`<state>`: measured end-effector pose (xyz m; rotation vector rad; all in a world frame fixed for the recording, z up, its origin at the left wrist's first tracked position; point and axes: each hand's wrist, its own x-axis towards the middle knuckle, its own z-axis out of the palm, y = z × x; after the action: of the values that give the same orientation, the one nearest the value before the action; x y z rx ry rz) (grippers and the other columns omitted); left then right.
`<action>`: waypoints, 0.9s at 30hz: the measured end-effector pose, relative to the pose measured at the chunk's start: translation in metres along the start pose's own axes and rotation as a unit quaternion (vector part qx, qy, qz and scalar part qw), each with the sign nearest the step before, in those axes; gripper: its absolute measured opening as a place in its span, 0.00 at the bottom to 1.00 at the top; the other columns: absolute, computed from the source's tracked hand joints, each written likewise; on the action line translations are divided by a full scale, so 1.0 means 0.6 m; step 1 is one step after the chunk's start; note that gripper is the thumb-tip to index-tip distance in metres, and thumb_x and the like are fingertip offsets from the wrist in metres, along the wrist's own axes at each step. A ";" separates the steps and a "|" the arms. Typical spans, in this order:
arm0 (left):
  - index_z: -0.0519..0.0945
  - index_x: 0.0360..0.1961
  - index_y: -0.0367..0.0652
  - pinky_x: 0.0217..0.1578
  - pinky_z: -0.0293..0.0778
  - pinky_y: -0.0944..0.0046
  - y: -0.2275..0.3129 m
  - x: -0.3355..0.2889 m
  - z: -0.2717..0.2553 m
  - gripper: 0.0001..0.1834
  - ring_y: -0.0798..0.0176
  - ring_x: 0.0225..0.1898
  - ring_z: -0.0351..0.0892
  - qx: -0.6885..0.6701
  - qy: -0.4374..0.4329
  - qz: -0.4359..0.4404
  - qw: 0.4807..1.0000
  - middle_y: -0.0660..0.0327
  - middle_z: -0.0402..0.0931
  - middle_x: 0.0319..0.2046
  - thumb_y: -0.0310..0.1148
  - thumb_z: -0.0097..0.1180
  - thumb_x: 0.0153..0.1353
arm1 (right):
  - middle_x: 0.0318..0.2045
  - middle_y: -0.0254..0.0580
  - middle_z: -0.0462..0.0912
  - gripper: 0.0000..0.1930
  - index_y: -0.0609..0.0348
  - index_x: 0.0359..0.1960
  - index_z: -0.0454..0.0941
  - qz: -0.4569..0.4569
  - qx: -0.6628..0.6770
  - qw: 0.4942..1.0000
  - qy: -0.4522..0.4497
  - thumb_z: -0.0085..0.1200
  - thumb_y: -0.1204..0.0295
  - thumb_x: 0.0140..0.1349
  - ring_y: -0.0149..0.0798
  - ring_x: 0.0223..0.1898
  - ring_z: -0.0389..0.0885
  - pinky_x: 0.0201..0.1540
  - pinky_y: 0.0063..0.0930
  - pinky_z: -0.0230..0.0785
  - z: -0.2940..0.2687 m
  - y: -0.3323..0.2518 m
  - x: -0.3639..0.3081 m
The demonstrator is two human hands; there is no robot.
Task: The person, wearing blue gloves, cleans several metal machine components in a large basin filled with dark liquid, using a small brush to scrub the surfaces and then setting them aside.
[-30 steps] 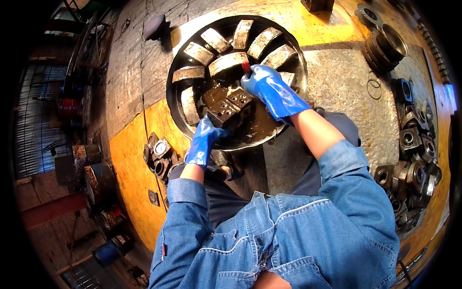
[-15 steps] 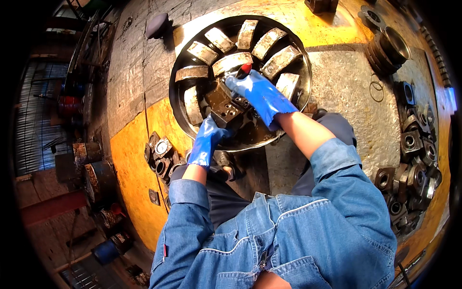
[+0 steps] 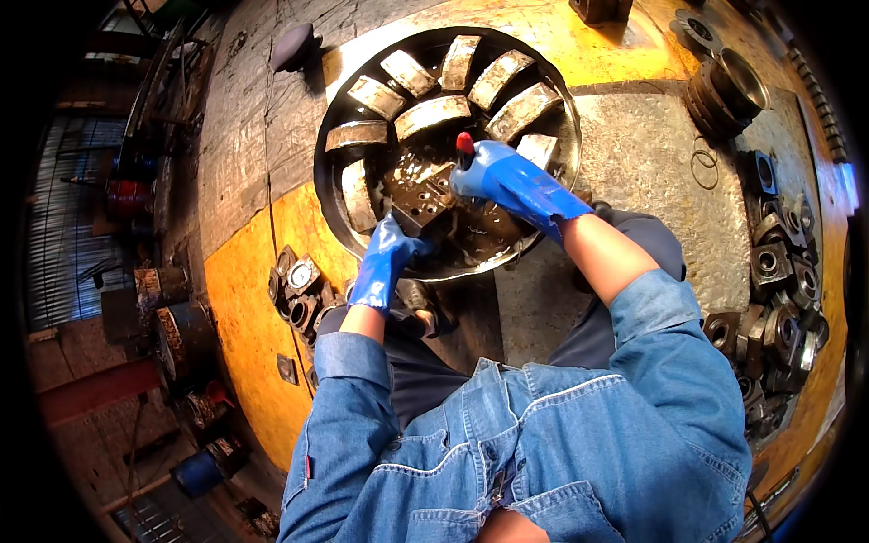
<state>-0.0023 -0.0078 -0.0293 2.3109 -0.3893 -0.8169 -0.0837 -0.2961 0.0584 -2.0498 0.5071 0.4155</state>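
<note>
Blue gloves cover both my hands. My left hand (image 3: pixel 387 253) grips the near-left edge of a dark metal block (image 3: pixel 422 203) with several holes, tilted in a round black pan (image 3: pixel 579 136). My right hand (image 3: pixel 493 179) is closed around the red-ended handle (image 3: pixel 465 143) of a tool, held upright at the block's right edge. The tool's working end is hidden by the glove and the block. Dark, shiny liquid (image 3: pixel 489 237) lies in the pan around the block. Several curved metal segments (image 3: pixel 433 116) are arranged along the pan's far and side walls.
Several square metal parts with round bores (image 3: pixel 303 276) lie left of the pan. A larger heap of similar parts (image 3: pixel 780 335) is at the right. Stacked metal rings (image 3: pixel 724 95) stand at the far right, with thin rings (image 3: pixel 705 170) nearby. A grey rounded object (image 3: pixel 294 47) is at the far left.
My right hand has shifted right and slightly nearer with the red-ended tool, uncovering more of the block's top. My left hand stays on the block. More wet, glinting liquid shows around it.
</note>
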 end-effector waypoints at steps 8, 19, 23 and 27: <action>0.76 0.69 0.35 0.62 0.80 0.56 -0.023 0.032 0.010 0.50 0.50 0.60 0.86 0.000 -0.012 -0.014 1.000 0.50 0.87 0.59 0.30 0.86 0.41 | 0.47 0.51 0.92 0.17 0.48 0.47 0.91 -0.030 -0.306 0.950 0.050 0.59 0.53 0.66 0.54 0.50 0.92 0.52 0.49 0.85 0.009 0.055 0.090; 0.81 0.54 0.34 0.55 0.83 0.55 -0.081 0.051 0.012 0.36 0.50 0.52 0.88 -0.016 -0.019 0.008 1.000 0.51 0.89 0.47 0.29 0.83 0.42 | 0.37 0.49 0.91 0.19 0.55 0.42 0.90 -0.039 0.111 0.993 0.003 0.63 0.53 0.61 0.44 0.40 0.88 0.48 0.36 0.78 0.003 0.034 0.033; 0.82 0.52 0.35 0.54 0.83 0.56 -0.011 0.029 0.010 0.33 0.50 0.51 0.88 0.035 -0.021 0.007 0.999 0.50 0.89 0.45 0.31 0.81 0.43 | 0.36 0.40 0.93 0.15 0.53 0.43 0.92 0.068 -0.046 0.994 0.076 0.61 0.59 0.64 0.37 0.43 0.90 0.51 0.32 0.80 -0.015 0.069 0.081; 0.81 0.56 0.34 0.55 0.82 0.56 0.012 0.000 -0.003 0.36 0.50 0.52 0.88 0.027 -0.005 0.005 1.000 0.50 0.89 0.47 0.32 0.82 0.43 | 0.42 0.40 0.94 0.20 0.52 0.53 0.91 -0.103 0.204 0.973 -0.014 0.67 0.60 0.62 0.35 0.45 0.90 0.56 0.29 0.80 -0.024 0.011 -0.004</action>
<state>-0.0017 -0.0124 -0.0237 2.3532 -0.4309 -0.8225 -0.0875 -0.3111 0.0618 -1.6736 0.3265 0.1954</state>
